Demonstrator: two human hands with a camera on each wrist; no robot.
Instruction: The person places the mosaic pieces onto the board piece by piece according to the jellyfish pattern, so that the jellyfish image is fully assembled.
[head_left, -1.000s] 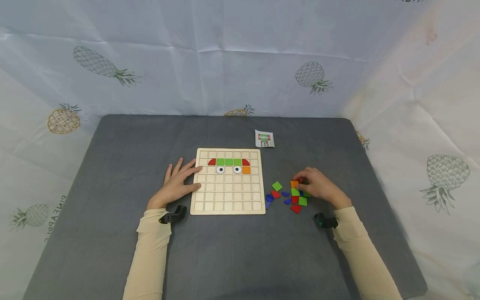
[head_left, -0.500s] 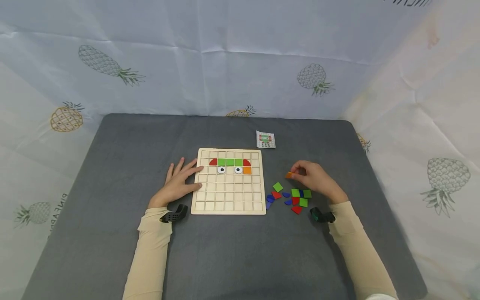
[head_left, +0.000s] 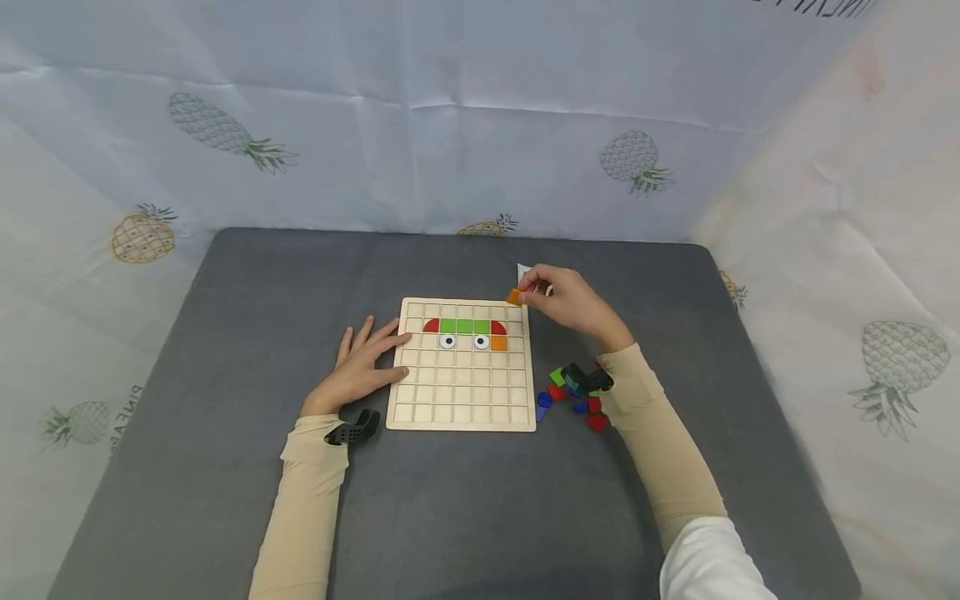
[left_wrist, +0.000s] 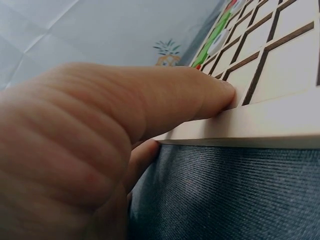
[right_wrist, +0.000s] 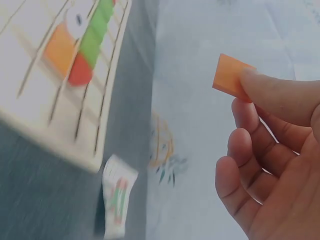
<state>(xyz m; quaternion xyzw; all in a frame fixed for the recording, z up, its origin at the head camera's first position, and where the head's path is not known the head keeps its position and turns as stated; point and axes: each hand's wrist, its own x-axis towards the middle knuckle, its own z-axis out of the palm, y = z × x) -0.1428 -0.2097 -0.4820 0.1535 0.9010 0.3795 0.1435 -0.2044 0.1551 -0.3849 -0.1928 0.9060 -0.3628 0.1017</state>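
My right hand (head_left: 566, 302) pinches an orange square tile (right_wrist: 230, 75) between thumb and fingers, over the upper right corner of the wooden grid board (head_left: 457, 392). The left hand (head_left: 356, 371) lies spread at the board's left edge. Its thumb (left_wrist: 210, 95) rests on the rim in the left wrist view. On the board, a row of green squares (head_left: 465, 326) runs between two red rounded pieces (head_left: 431, 325). Below them are two white eye pieces (head_left: 447, 342) and an orange square (head_left: 498, 342) beside the right eye.
Loose red, green and blue pieces (head_left: 597, 423) lie right of the board, partly hidden under the right wrist strap (head_left: 588, 379). A small printed card (right_wrist: 119, 195) lies beyond the board's upper right corner, mostly covered by my right hand in the head view.
My right hand lifted the orange tile from the loose pieces and carried it left and away from me to the board's upper right corner. The left hand stayed at the board's edge.
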